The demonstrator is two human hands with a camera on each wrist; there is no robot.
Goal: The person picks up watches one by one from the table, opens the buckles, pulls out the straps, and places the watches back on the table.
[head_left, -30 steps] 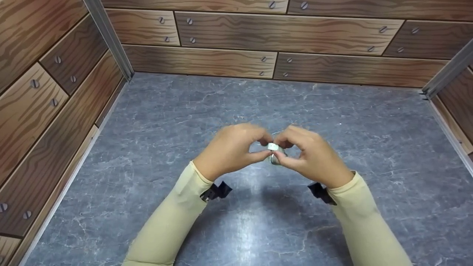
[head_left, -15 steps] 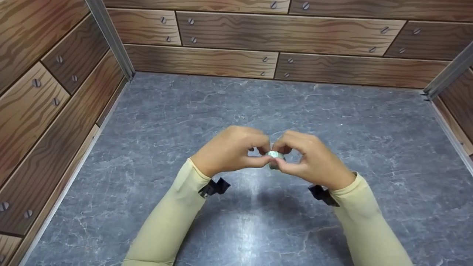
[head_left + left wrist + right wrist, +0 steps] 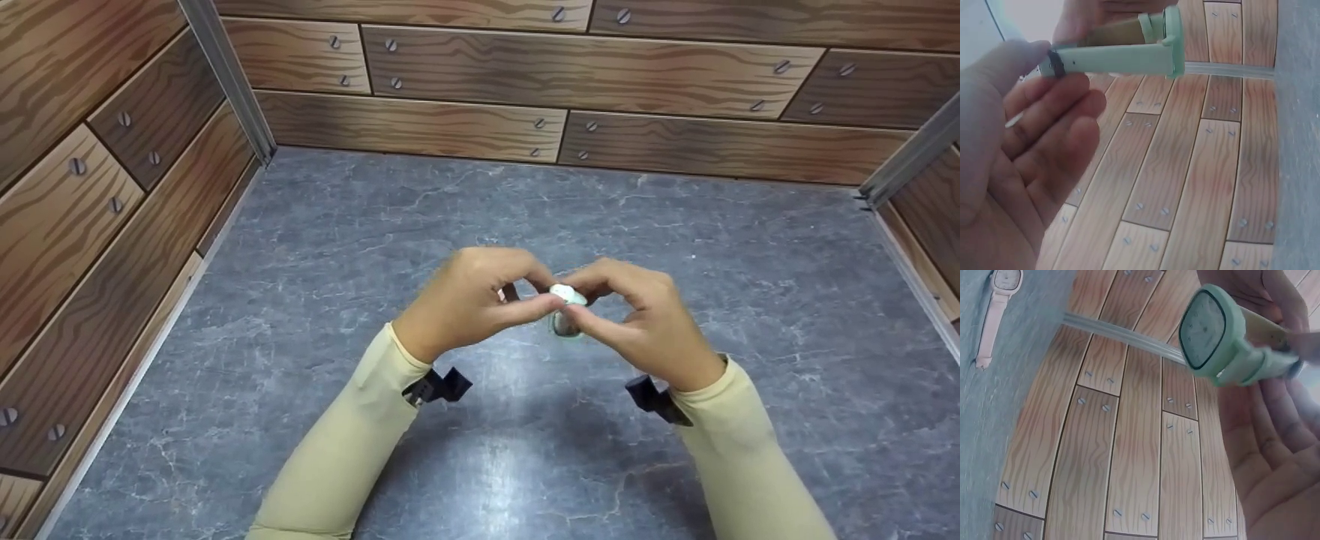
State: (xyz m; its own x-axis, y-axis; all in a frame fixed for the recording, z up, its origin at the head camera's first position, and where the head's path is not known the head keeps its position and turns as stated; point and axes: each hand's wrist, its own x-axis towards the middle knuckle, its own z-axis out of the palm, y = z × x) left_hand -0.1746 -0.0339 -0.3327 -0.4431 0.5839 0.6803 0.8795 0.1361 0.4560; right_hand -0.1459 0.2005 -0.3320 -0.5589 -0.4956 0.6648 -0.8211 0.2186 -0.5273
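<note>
Between both hands, a mint-green wristwatch is held up over the table, its strap bent into a loop. The left hand pinches the strap's end between thumb and forefinger. In the left wrist view that end bears a dark buckle or pin. Thumb and fingers of the right hand pinch the strap close beside the left fingertips. In the right wrist view, the square watch face points away from the hands. Fingers partly hide where the strap ends meet.
A pink wristwatch lies on the grey marbled table, seen in the right wrist view. Wood-patterned walls enclose the back and sides. Dark wrist mounts sit under both sleeves.
Both hands dip slightly toward the person, then lift again with the watch, ending a little farther right. The watch case shows hanging below the fingers again. Both pinches stay on the strap.
</note>
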